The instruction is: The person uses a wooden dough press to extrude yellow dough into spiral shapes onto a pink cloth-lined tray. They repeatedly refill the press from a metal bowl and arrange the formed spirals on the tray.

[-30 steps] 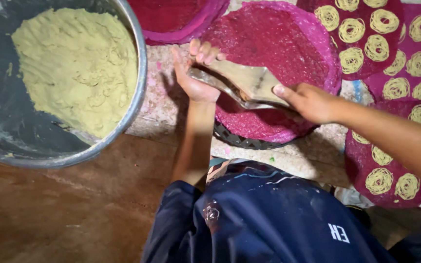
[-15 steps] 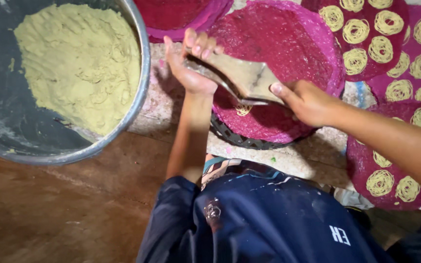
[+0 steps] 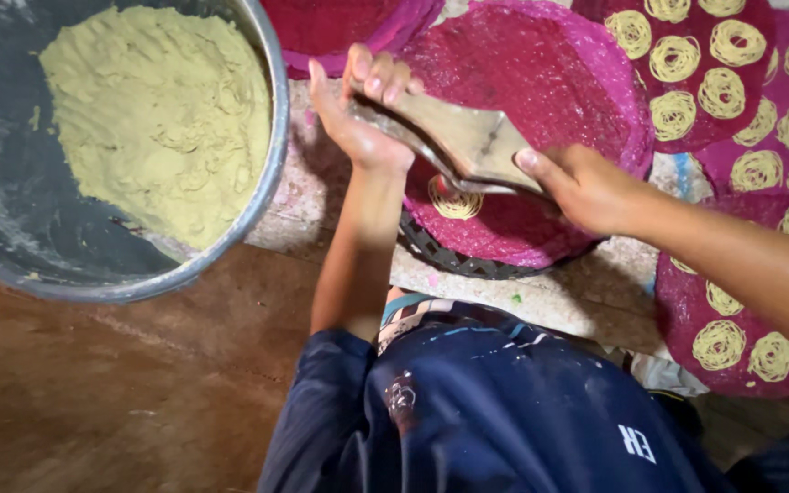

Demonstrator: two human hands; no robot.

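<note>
New dough coil (image 3: 454, 199) under wooden press (image 3: 468, 141)

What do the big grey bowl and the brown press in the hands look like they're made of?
Big grey round bowl: probably metal, judging by its thin rim with a dull sheen. Brown flat press, gripped by left hand and right hand: likely wood, matte and worn, with a darker edge that may be metal.
</note>
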